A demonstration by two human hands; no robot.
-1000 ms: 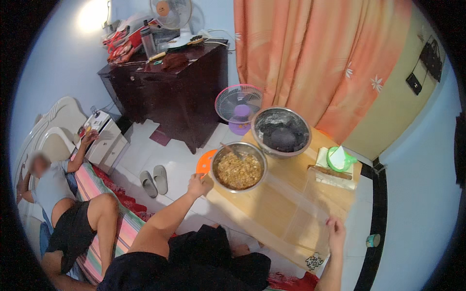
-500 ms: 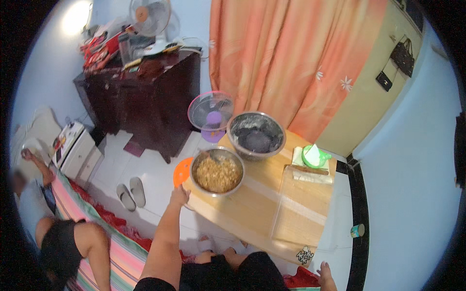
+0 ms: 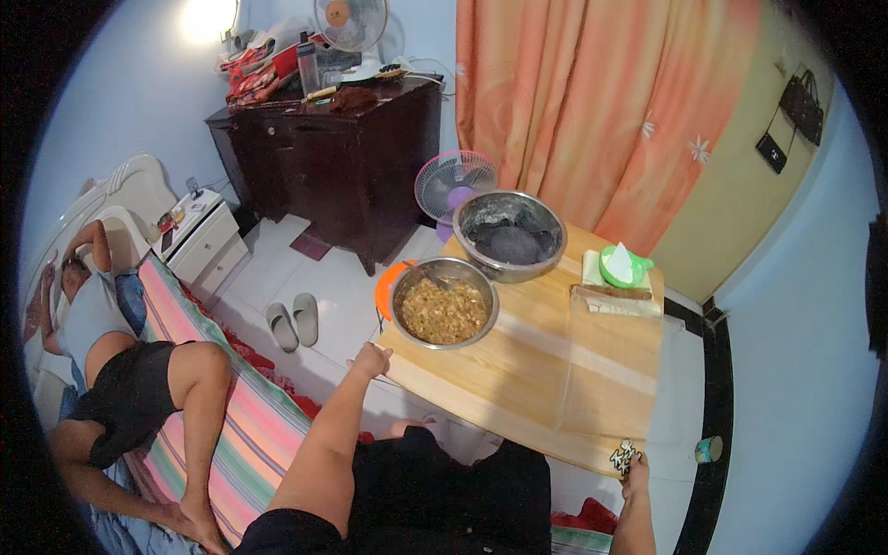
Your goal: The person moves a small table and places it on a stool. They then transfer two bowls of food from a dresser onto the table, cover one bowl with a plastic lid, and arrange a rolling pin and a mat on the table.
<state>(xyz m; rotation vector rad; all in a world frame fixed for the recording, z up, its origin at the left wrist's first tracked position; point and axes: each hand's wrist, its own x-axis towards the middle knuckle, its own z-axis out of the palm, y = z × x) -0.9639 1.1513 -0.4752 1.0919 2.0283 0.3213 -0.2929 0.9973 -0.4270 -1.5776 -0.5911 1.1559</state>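
At the near left corner of the wooden table (image 3: 527, 356), my left hand (image 3: 372, 359) is closed over the edge. My right hand (image 3: 635, 472) grips the near right corner, beside a black-and-white decoration (image 3: 622, 456). Close to my left hand sits a steel bowl (image 3: 404, 324) of chunky yellow-brown filling (image 3: 446, 310), a utensil leaning in it. An orange round thing (image 3: 385, 291) shows partly behind that bowl. Farther back stands a larger steel bowl (image 3: 469, 222) holding a dark grey mass (image 3: 513, 242).
A green bowl (image 3: 610, 271) with something white lies near a brown stick (image 3: 615, 292) and a clear sheet (image 3: 606, 370). A person (image 3: 116, 324) lies on the striped bed (image 3: 250, 416) at left. Slippers (image 3: 291, 322), a tin (image 3: 709, 450) and a fan (image 3: 453, 190) stand on the floor.
My right hand has come from open beside the table to gripping its near right corner. My left hand remains at the left corner. The whole view has shifted, showing more of the bed.
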